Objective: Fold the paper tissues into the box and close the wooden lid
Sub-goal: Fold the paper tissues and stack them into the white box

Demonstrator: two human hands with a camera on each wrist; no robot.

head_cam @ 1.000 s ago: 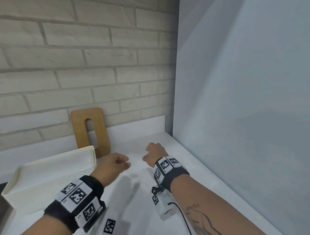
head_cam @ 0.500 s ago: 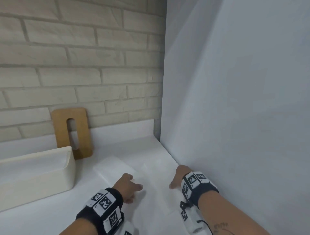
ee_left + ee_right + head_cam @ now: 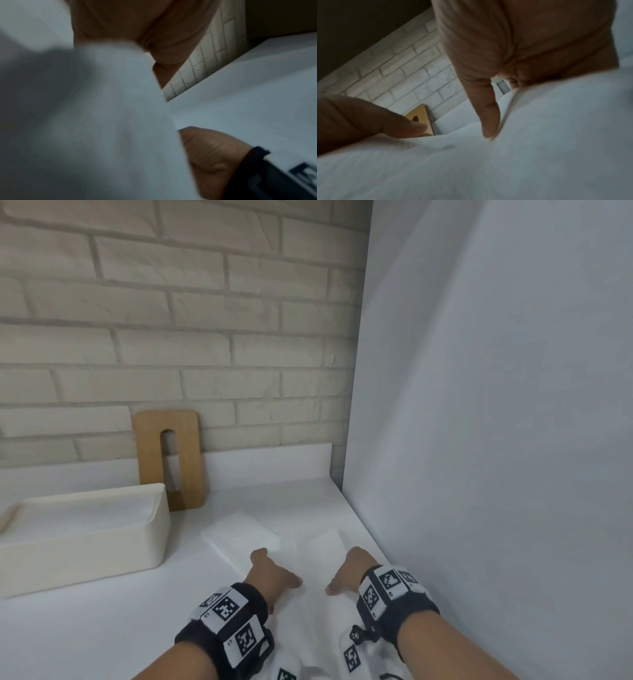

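Left hand and right hand lie side by side, close but apart, palms down on a white paper tissue spread on the white counter. In the right wrist view the forefinger points straight down with its tip on the sheet and the thumb rests on it beside; the remaining fingers bend toward the paper, and whether they pinch it cannot be told. In the left wrist view a blurred fold of tissue rises in front of the left palm, hiding the fingers; whether that hand grips the sheet or merely presses it cannot be told. Each wrist carries a black band with black-and-white square markers.

A second tissue, folded flat, lies on the counter just beyond the left hand. Farther left stands the cream box, open at the top, with white paper inside. The wooden lid, a board with a long slot, leans upright against the brick wall just behind the right end of the box. A plain grey panel bounds the counter on the right.
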